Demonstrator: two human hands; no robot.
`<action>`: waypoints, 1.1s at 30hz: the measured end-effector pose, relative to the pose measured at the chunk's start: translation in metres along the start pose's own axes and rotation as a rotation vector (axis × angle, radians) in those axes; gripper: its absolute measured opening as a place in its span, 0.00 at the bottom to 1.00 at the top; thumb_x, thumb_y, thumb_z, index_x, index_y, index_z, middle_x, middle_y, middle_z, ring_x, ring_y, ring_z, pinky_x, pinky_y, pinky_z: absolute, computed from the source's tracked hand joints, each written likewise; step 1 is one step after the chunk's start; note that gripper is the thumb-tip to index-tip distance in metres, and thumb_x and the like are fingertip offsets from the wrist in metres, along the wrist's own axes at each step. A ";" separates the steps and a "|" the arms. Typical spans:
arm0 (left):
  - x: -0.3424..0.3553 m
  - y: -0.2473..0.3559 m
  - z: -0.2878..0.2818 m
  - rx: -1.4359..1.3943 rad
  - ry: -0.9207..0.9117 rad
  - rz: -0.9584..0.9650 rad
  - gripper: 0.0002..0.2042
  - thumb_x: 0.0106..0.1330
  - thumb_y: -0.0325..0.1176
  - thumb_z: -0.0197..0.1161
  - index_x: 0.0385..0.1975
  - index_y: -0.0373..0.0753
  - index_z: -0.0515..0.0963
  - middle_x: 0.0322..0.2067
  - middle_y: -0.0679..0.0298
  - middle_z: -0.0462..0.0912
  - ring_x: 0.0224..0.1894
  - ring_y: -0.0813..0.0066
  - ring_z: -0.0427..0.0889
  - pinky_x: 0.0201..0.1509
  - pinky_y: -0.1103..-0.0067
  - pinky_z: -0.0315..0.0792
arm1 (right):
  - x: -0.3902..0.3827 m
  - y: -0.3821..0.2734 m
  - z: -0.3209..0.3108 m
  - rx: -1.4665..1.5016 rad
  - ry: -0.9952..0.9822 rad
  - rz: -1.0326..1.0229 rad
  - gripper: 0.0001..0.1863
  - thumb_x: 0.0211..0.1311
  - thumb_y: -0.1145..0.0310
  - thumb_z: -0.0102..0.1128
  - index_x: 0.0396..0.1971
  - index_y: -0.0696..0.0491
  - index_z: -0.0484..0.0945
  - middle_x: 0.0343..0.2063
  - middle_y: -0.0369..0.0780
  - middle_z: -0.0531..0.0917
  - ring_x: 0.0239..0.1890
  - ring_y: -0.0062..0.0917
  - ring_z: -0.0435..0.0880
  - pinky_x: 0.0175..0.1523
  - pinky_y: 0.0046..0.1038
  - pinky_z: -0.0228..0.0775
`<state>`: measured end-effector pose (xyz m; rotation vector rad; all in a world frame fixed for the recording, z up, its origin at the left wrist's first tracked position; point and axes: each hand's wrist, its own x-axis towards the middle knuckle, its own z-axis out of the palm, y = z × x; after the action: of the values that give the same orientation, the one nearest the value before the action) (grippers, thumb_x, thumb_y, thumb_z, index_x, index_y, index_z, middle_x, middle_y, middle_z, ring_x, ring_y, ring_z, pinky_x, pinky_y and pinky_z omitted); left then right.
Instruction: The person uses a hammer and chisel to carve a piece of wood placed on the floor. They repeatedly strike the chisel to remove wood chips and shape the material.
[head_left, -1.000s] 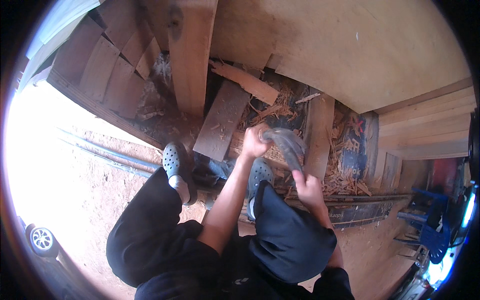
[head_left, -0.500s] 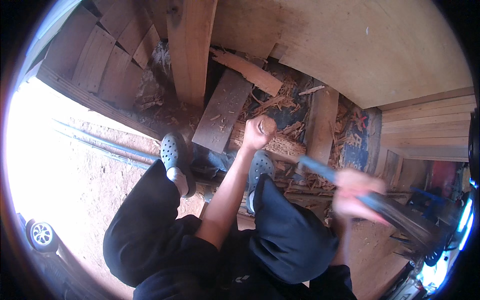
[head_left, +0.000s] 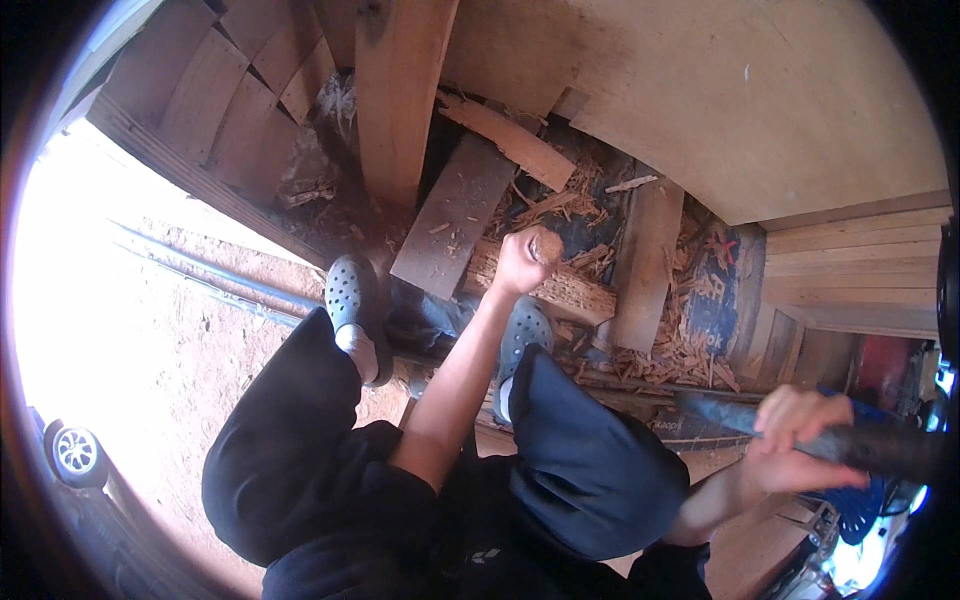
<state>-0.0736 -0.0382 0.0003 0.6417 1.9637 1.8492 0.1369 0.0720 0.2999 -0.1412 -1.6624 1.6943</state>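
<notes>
My left hand [head_left: 520, 262] is closed around the top of a short round wooden piece [head_left: 547, 245] that stands among wood chips. Just beyond my fist lies a rough, splintered block of wood [head_left: 575, 290]. My right hand [head_left: 800, 432] is drawn back to the right and grips a long dark tool [head_left: 725, 412]. Its far end is blurred near the frame's right rim, so its kind is unclear. My grey perforated clogs [head_left: 350, 300] stand on either side of the arm, below my black trousers.
Flat boards [head_left: 455, 215] and a narrow plank [head_left: 645, 260] lie on the chip-strewn ground. A thick upright post [head_left: 400, 90] and a large plywood sheet [head_left: 740, 100] stand beyond. Stacked planks [head_left: 860, 270] sit at the right, sunlit red dirt and a car wheel [head_left: 75, 452] at the left.
A second ago my right hand held the tool right by the wooden piece. It has swung back and away to the right. My left hand kept its grip on the piece.
</notes>
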 end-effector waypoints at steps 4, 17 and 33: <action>0.000 -0.007 0.003 -0.063 -0.003 0.009 0.13 0.40 0.32 0.68 0.26 0.34 0.77 0.25 0.53 0.80 0.30 0.59 0.82 0.34 0.73 0.73 | 0.009 0.052 0.033 0.065 0.028 -0.352 0.41 0.50 0.22 0.34 0.23 0.51 0.67 0.08 0.33 0.67 0.09 0.19 0.66 0.16 0.25 0.60; -0.001 -0.010 0.003 -0.051 -0.027 -0.011 0.13 0.40 0.30 0.68 0.26 0.34 0.76 0.25 0.57 0.80 0.30 0.67 0.79 0.36 0.74 0.72 | -0.017 0.034 -0.012 -0.472 0.240 0.592 0.35 0.59 0.30 0.38 0.21 0.50 0.68 0.11 0.30 0.67 0.11 0.14 0.64 0.16 0.16 0.52; -0.002 -0.010 0.001 -0.002 -0.030 0.031 0.13 0.40 0.31 0.70 0.26 0.35 0.76 0.26 0.59 0.80 0.30 0.71 0.79 0.36 0.75 0.71 | -0.090 0.182 -0.016 -0.504 0.405 0.875 0.28 0.66 0.47 0.48 0.12 0.52 0.67 0.10 0.30 0.66 0.14 0.17 0.65 0.21 0.22 0.57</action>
<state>-0.0719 -0.0392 -0.0102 0.6983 1.9436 1.8484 0.1332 0.0559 0.0971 -1.5294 -1.7730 1.5886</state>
